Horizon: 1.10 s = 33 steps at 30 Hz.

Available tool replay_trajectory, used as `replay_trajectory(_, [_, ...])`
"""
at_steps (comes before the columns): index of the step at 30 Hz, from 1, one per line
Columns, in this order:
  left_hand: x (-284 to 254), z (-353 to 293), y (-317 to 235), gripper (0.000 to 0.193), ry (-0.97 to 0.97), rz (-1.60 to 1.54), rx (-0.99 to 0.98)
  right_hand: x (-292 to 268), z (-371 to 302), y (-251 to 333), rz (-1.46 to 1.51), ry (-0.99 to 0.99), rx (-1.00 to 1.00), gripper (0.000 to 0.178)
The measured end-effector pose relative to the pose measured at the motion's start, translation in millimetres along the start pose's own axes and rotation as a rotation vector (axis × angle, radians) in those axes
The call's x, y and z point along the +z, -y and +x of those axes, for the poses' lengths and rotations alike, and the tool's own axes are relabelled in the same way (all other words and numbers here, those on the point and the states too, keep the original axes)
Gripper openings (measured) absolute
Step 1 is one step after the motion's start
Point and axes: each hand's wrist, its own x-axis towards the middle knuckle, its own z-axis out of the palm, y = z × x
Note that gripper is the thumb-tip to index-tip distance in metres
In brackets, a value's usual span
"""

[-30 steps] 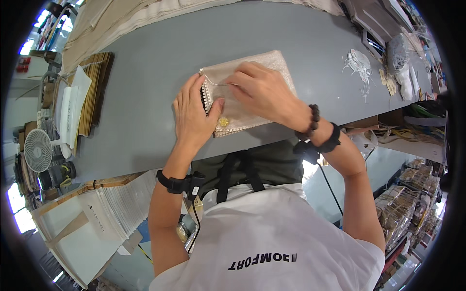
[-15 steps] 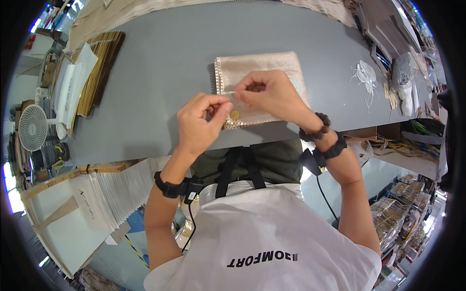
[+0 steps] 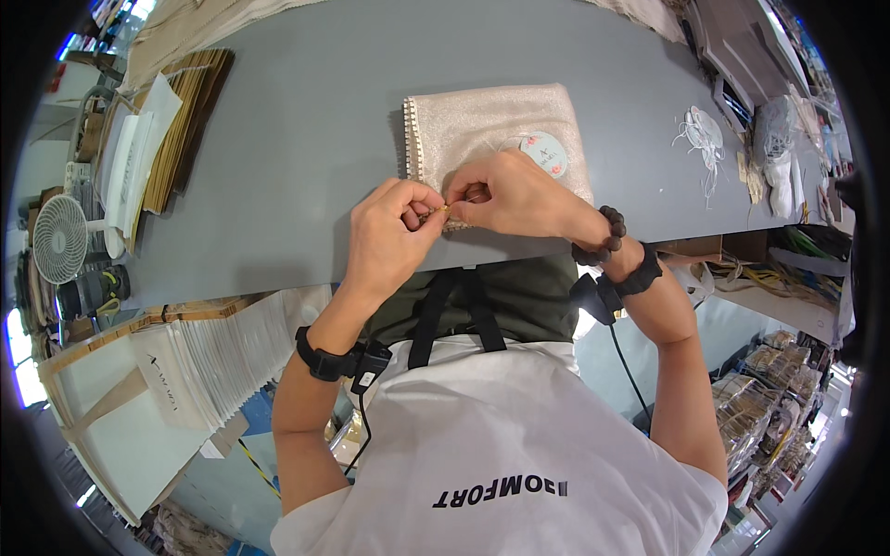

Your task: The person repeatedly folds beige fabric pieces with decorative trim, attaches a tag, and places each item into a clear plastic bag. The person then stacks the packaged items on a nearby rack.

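Note:
A folded beige, shimmering cloth (image 3: pixel 473 111) with a toothed trim along its left edge lies near the table's front edge. On its right part rests a round pale tag (image 3: pixel 543 155) with flower decoration. My left hand (image 3: pixel 391 227) is closed in a pinch at the cloth's lower left corner, on a small gold-coloured piece (image 3: pixel 446 208). Fingertip to fingertip with it, my right hand (image 3: pixel 510 195) pinches the same spot from the right. A thin string (image 3: pixel 476 194) shows inside its curled fingers. The fingers partly cover the gold piece, so its exact kind is hidden.
Grey table (image 3: pixel 297 139). Brown folded cardboard (image 3: pixel 195 120) and white sheets stand at left, beside a white fan (image 3: pixel 61 239). Round tags with strings (image 3: pixel 703 134) lie at right. More beige cloth (image 3: pixel 213 23) runs along the far edge; white panels (image 3: pixel 232 352) stand below left.
My hands have come together at the gold piece, which lay uncovered on the cloth before. The right hand moved down and left, exposing the round tag. The cloth shifted slightly away from me.

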Motion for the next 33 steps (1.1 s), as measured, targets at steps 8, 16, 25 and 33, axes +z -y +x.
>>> replay_trajectory(8, [-6,-5,5,0.029,-0.004,-0.227,-0.052,5,3,-1,0.004,-0.05,-0.064,0.015])
replay_trajectory(16, [-2,-8,18,0.015,-0.089,-0.022,0.125,8,1,-2,0.07,-0.074,-0.027,0.018])
replay_trajectory(25, [-4,-5,4,0.012,-0.183,0.12,0.255,32,-11,-8,0.0,-0.333,-0.194,0.031])
replay_trajectory(33, [4,23,-7,0.01,-0.09,0.211,0.187,23,-45,-3,-0.426,-0.501,-0.325,0.013])
